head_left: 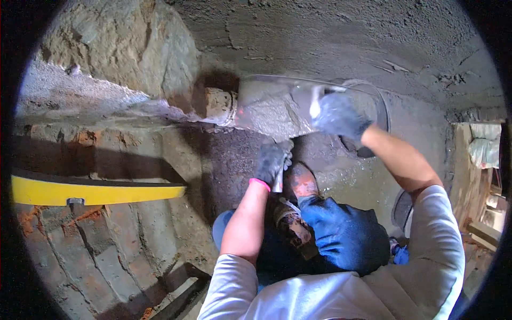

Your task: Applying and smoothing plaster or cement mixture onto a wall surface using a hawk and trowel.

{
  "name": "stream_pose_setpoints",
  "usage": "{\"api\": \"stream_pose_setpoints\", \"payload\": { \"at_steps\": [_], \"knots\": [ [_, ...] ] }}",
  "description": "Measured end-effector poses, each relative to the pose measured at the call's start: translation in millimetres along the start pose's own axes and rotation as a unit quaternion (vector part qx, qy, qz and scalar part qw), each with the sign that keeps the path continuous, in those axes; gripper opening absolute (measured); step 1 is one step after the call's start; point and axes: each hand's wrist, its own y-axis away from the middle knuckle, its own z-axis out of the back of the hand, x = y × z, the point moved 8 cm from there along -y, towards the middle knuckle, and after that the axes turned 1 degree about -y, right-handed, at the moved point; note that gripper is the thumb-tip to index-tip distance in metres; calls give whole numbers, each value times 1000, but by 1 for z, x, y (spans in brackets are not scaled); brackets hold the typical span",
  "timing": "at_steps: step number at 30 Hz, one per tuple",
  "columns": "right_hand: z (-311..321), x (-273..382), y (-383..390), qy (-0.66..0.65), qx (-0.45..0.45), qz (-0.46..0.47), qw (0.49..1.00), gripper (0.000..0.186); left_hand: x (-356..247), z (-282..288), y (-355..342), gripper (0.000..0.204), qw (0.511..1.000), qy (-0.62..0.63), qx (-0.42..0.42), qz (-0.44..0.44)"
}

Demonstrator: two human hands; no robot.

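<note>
My left hand, in a dark grey glove, is closed around a tool whose pale handle end sticks out below the fist. Just beyond it lies a mass of wet grey mortar; whether this rests on the tool's blade cannot be made out. My right hand, gloved too and smeared by motion, grips a whitish tool at the mortar's right edge. The working end of that tool is blurred. Behind the right hand curves the dark rim of a round tub.
A yellow spirit level spans the brickwork at left. One mortar-crusted pipe end juts out beside a large rock. Rough grey render covers the far wall. A dark bucket stands beside my right knee.
</note>
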Motion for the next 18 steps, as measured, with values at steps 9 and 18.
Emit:
{"api": "stream_pose_setpoints", "payload": {
  "at_steps": [9,18],
  "knots": [
    [10,66,34,111,72,-32,991,22,-32,-3,7,16,980,-103,-6,-171],
    [20,33,-17,13,36,-130,991,29,-42,-16,35,15,900,-244,-94,-347]
  ]
}}
